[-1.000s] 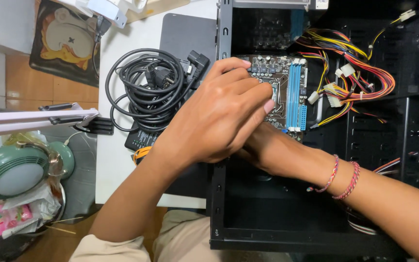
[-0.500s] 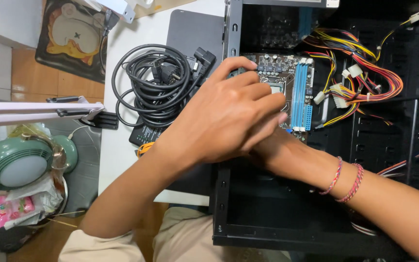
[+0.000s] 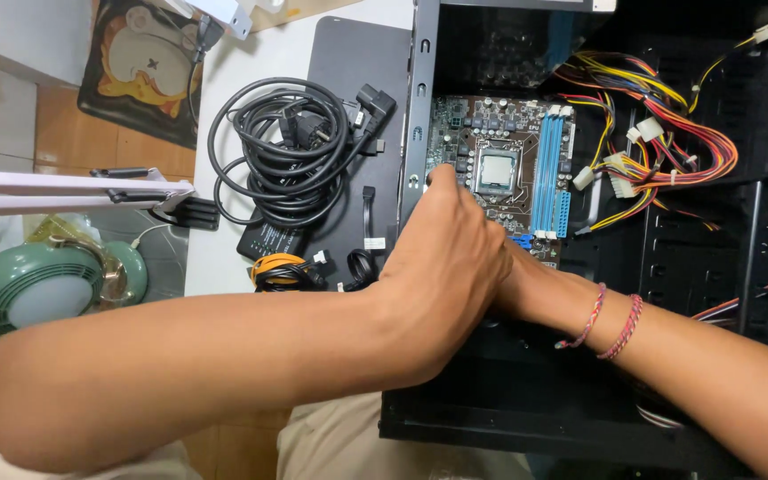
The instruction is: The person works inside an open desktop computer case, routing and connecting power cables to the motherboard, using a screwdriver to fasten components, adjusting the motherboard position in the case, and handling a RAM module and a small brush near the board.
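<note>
Motherboard (image 3: 500, 169) is the thing I've got both hands on, sitting flat inside the open black PC case (image 3: 508, 418) lying on its side in front of me, roughly at 12 o'clock from my lap.

Nearest to me, my left forearm crosses in from 8 o'clock, and my left hand (image 3: 446, 267) lies palm-down over the board's near-left corner, fingertips pressed at the left edge right by the case wall. I honestly can't tell if it's gripping the board or just bracing it. My right hand (image 3: 516, 283) comes in from 4 o'clock, with 2 braided bracelets (image 3: 611, 322) on the wrist, and it's tucked almost fully under my left, so whether it's closed on anything I can't tell either.

What could go wrong, I reckon: my hands block my own view of that corner, so a slip could scrape the board against the metal frame. The CPU (image 3: 497, 169) sits bare just past my fingers at 12 o'clock, easy to smudge or knock. The 2 pairs of blue RAM slots (image 3: 551, 173) are beside it.

Further out at 2 o'clock, the bundle of red and yellow power cables (image 3: 660, 151) hangs loose and could snag. Off at 10 o'clock on the white table (image 3: 224, 258) there's a coiled black power cord (image 3: 282, 156), well apart.
</note>
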